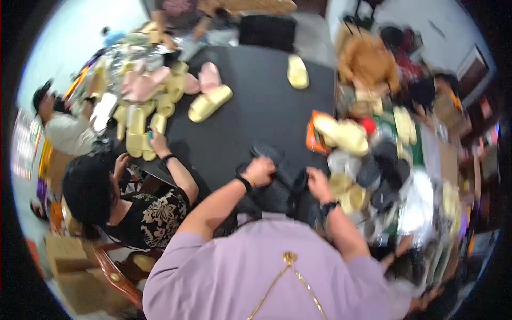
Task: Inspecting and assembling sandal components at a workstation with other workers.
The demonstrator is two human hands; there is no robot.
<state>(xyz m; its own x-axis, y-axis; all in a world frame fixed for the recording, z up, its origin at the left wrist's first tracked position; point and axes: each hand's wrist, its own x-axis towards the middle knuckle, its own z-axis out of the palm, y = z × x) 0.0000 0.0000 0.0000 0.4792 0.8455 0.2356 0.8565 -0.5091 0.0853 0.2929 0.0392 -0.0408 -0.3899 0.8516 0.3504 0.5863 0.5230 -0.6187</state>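
Near the table's front edge, my left hand (260,172) is closed on a dark slipper (266,153) that barely stands out against the black tabletop. A second dark slipper-like shape (285,178) lies between my two hands, blurred. My right hand (319,185) hovers at the right of it, beside the heaped footwear. Its fingers look bent, but motion smears them, so whether they hold anything is unclear. Pale yellow slippers (341,133) lie at the table's right edge, on an orange packet (316,140).
On my left, a co-worker (154,213) handles yellow slides (140,130). Pink slippers (146,84) and more yellow ones are piled at the far left. A single yellow slipper (297,72) lies far right on the black table (256,101). Grey and dark slippers (385,162) crowd the right side.
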